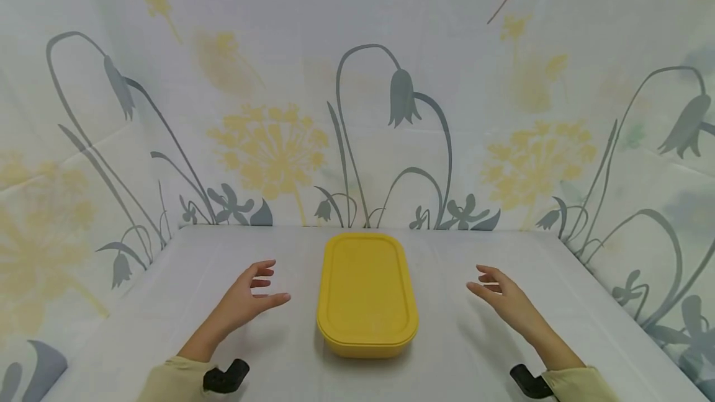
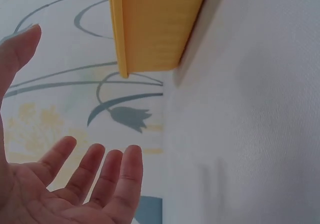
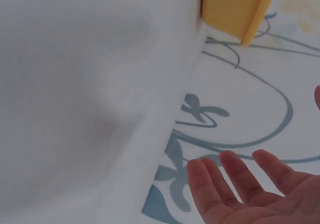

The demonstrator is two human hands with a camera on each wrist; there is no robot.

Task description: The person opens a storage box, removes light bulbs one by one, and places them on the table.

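Note:
A yellow rectangular box with a lid [image 1: 367, 290] stands on the white table, in the middle of the head view. Its lid lies flat on top, and the contents are hidden. To the left of the box my left hand [image 1: 251, 293] hovers above the table with relaxed, spread fingers, apart from the box. On the other side my right hand [image 1: 503, 299] is also in the air, fingers loosely bent and holding nothing. Both wrist views show a side of the yellow box [image 2: 155, 29] beyond the fingers, with a gap between.
The white tabletop [image 1: 441, 352] runs back to a hanging cloth [image 1: 368, 160] printed with grey and yellow flowers, which also closes off both sides. A black strap-like device [image 1: 226, 377] sits at the left wrist, another black device [image 1: 529, 382] at the right.

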